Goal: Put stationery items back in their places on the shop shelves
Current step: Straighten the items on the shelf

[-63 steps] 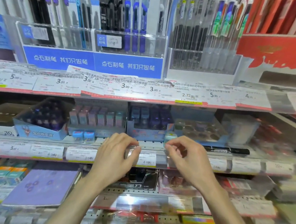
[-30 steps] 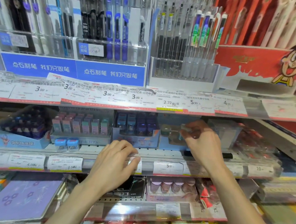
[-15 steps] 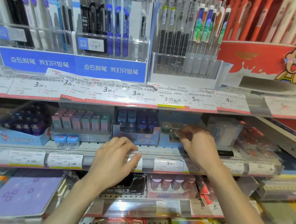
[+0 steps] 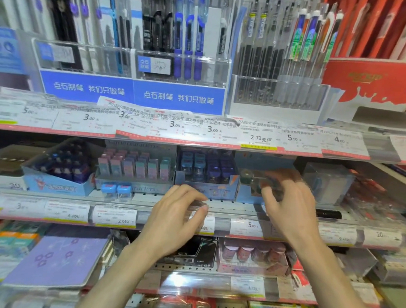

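Shelf edge (image 4: 121,202): left hand (image 4: 175,221) pinches 1 clear strip (image 4: 197,207); right hand (image 4: 287,205) curled, grasp unclear; 2 blue boxes (image 4: 116,190) nearby

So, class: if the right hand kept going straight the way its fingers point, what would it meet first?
Probably the blue tray on the middle shelf, where the right hand already reaches; blur hides the depth.

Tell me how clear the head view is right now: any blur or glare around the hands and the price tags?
Head view: the right hand is motion-blurred at the fingers, so what it touches in the blue tray cannot be told. The left hand is sharper. Glare streaks the clear price strip on the lower shelf. The frame edges smear and bow from the wide lens.
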